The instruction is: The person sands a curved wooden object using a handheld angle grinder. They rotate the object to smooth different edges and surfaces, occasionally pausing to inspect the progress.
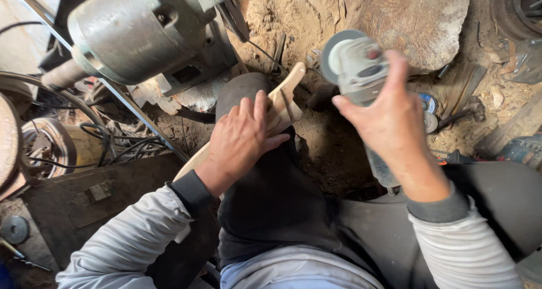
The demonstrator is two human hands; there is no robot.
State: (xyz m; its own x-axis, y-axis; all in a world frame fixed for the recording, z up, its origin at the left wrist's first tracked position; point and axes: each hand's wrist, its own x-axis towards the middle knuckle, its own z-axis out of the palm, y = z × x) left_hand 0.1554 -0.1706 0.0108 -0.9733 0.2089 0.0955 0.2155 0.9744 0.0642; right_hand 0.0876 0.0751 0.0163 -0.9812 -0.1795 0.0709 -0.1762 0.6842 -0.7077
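Head view: the left hand [243,136] presses flat, fingers together, on a pale wooden piece [282,100] laid along the person's dark-trousered left knee [265,193]. Only the piece's narrow forked upper end and a strip below the wrist show; the middle is hidden under the palm, and the lower end disappears behind the grey sleeve. A dark strap or slot across the wood just beyond the fingertips is hard to make out.

The right hand [389,119] is clenched around one grey angle grinder [361,69], held above the dirt floor [316,18] just right of the wooden piece and apart from it. The grinder's round disc guard faces the camera; its body runs under the palm, and the tail end is hidden behind the wrist. A small red spot sits on its housing.

At upper left one large grey electric motor [141,32] is cut off by the frame's top edge. Several black cables [113,142] loop below it. One big flat stone slab [418,15] lies at the top, partly out of frame. Just beyond the right wrist lies a small round blue-and-white tin or disc [428,104], its label too small to tell. A blue tool [522,148] at the right edge is cropped.
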